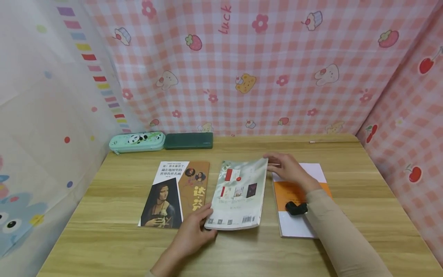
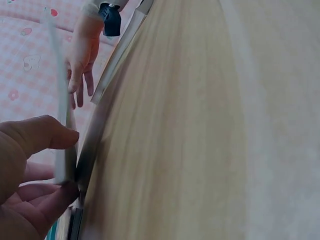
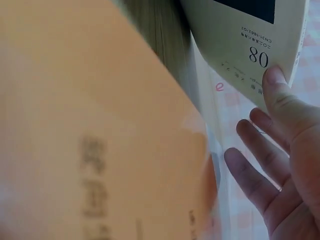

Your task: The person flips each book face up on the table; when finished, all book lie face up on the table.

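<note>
A pale green magazine (image 1: 238, 200) with small cover pictures and a barcode on its upper side is tilted above the table, right edge raised. At its lower left corner, my left hand (image 1: 194, 232) pinches it between thumb (image 2: 52, 134) and fingers. My right hand (image 1: 287, 169) holds the upper right corner. In the right wrist view its thumb (image 3: 280, 87) lies on the magazine's underside cover (image 3: 235, 55), marked 08; several fingers stand apart, and the index finger cannot be clearly seen. Beneath the right forearm lies a white and orange book (image 1: 282, 192).
To the left lies a brown and white book (image 1: 166, 200) with a portrait. Along the back stand a mint panda pencil case (image 1: 137, 141) and a dark green case (image 1: 189, 141). A thin pencil (image 1: 328, 142) lies at the back right. Patterned cloth (image 1: 225, 96) hangs behind.
</note>
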The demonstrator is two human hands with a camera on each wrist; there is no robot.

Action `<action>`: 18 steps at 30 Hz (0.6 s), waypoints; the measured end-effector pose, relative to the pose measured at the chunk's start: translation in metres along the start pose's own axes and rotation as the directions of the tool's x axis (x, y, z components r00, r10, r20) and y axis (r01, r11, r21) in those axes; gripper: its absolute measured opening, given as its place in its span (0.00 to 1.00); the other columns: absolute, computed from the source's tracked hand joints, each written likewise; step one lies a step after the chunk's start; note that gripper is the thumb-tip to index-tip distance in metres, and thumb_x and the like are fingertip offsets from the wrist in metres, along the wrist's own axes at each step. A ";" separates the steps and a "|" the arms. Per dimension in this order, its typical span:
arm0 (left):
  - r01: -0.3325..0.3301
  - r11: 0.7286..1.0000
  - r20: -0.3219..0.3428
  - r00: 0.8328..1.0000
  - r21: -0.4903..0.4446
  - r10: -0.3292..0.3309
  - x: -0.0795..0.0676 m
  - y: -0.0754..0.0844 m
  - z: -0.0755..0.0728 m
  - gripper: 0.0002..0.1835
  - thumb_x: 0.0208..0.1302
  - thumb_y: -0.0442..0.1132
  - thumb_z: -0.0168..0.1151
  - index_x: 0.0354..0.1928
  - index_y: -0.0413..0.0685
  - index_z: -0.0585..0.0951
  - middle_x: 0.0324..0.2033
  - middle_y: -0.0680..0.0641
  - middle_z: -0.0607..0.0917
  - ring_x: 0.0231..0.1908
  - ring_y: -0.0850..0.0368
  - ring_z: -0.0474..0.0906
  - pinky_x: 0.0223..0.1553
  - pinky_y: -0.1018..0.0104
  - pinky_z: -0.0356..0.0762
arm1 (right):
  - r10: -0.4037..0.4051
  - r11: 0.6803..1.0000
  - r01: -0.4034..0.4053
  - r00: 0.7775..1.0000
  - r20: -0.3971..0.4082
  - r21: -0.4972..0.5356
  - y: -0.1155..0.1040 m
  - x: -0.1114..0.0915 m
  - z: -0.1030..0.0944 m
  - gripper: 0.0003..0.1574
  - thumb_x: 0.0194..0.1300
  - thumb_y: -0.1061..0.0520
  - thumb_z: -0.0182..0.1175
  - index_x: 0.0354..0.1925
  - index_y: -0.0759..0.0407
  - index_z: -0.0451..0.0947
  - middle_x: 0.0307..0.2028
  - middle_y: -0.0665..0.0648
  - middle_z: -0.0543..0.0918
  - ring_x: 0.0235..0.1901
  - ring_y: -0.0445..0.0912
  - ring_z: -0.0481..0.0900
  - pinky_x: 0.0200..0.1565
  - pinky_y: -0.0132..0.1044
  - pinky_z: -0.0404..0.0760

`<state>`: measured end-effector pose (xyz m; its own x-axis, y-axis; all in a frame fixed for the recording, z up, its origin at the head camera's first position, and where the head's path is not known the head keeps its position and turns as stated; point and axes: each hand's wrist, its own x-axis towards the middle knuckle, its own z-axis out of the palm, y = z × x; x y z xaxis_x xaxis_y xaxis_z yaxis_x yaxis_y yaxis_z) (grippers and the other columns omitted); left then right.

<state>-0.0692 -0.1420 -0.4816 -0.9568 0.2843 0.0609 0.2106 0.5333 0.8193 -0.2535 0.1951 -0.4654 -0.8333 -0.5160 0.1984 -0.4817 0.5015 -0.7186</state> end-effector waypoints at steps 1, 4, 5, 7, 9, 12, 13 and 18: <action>0.004 1.000 -0.010 1.000 -0.022 -0.004 0.000 0.000 0.000 0.30 0.50 0.27 0.73 0.59 0.28 0.79 0.65 0.29 0.74 0.63 0.38 0.74 0.59 0.60 0.78 | 0.002 1.000 -0.002 1.000 -0.002 0.012 0.000 -0.001 0.000 0.24 0.67 0.67 0.65 0.60 0.68 0.77 0.55 0.68 0.83 0.54 0.60 0.83 0.53 0.50 0.83; 0.030 0.996 -0.059 0.998 -0.086 -0.035 0.000 0.000 -0.001 0.24 0.53 0.26 0.73 0.54 0.26 0.81 0.55 0.28 0.81 0.53 0.41 0.83 0.49 0.67 0.83 | 0.000 0.999 0.001 1.000 -0.013 0.038 -0.001 -0.001 0.000 0.24 0.66 0.68 0.65 0.60 0.66 0.77 0.56 0.67 0.83 0.56 0.61 0.82 0.54 0.50 0.83; 0.049 0.993 -0.075 0.996 -0.107 -0.057 0.000 -0.001 -0.001 0.22 0.54 0.27 0.73 0.52 0.26 0.82 0.50 0.30 0.84 0.48 0.43 0.86 0.45 0.69 0.85 | -0.005 0.999 0.005 1.000 -0.016 0.045 -0.001 -0.001 0.000 0.25 0.65 0.68 0.66 0.60 0.66 0.77 0.56 0.67 0.83 0.56 0.61 0.82 0.54 0.50 0.83; 0.091 0.984 -0.093 0.990 -0.151 -0.106 0.000 -0.001 -0.002 0.18 0.56 0.29 0.73 0.49 0.27 0.84 0.39 0.36 0.89 0.38 0.50 0.88 0.37 0.70 0.86 | -0.017 0.998 0.018 1.000 -0.019 0.052 0.000 -0.002 0.001 0.25 0.65 0.69 0.66 0.60 0.66 0.77 0.56 0.67 0.83 0.56 0.62 0.82 0.54 0.50 0.83; 0.156 0.963 -0.088 0.980 -0.221 -0.179 -0.001 0.000 -0.003 0.17 0.57 0.31 0.74 0.47 0.30 0.85 0.30 0.42 0.89 0.29 0.56 0.86 0.29 0.72 0.84 | -0.024 0.998 0.025 0.999 -0.022 0.049 0.000 -0.001 0.002 0.24 0.65 0.68 0.66 0.59 0.67 0.77 0.56 0.67 0.83 0.55 0.62 0.82 0.54 0.51 0.83; 0.226 0.915 -0.049 0.965 -0.335 -0.257 -0.001 0.003 -0.006 0.22 0.55 0.33 0.77 0.50 0.30 0.84 0.29 0.45 0.88 0.29 0.59 0.84 0.27 0.73 0.81 | -0.011 0.999 0.013 0.999 -0.046 0.042 -0.001 -0.001 0.003 0.22 0.67 0.67 0.65 0.59 0.69 0.78 0.54 0.67 0.84 0.54 0.61 0.83 0.53 0.51 0.83; 0.234 0.896 -0.035 0.963 -0.378 -0.266 -0.002 0.004 -0.007 0.24 0.54 0.33 0.78 0.52 0.29 0.83 0.31 0.44 0.88 0.30 0.58 0.84 0.28 0.73 0.82 | -0.001 0.999 0.004 0.998 -0.062 0.045 -0.001 -0.001 0.002 0.22 0.67 0.66 0.65 0.58 0.69 0.78 0.53 0.66 0.85 0.54 0.61 0.83 0.52 0.52 0.84; 0.185 0.858 0.005 0.978 -0.479 -0.208 -0.001 0.007 -0.014 0.33 0.48 0.28 0.79 0.59 0.27 0.78 0.51 0.33 0.84 0.41 0.55 0.85 0.40 0.71 0.85 | 0.027 0.994 -0.012 0.990 -0.139 0.106 -0.005 0.001 -0.001 0.21 0.68 0.67 0.64 0.58 0.70 0.76 0.52 0.68 0.85 0.53 0.62 0.84 0.51 0.50 0.85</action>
<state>-0.0694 -0.1500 -0.4683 -0.9787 0.1706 -0.1139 -0.0925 0.1286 0.9874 -0.2519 0.1929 -0.4613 -0.8755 -0.4006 0.2702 -0.4404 0.4313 -0.7875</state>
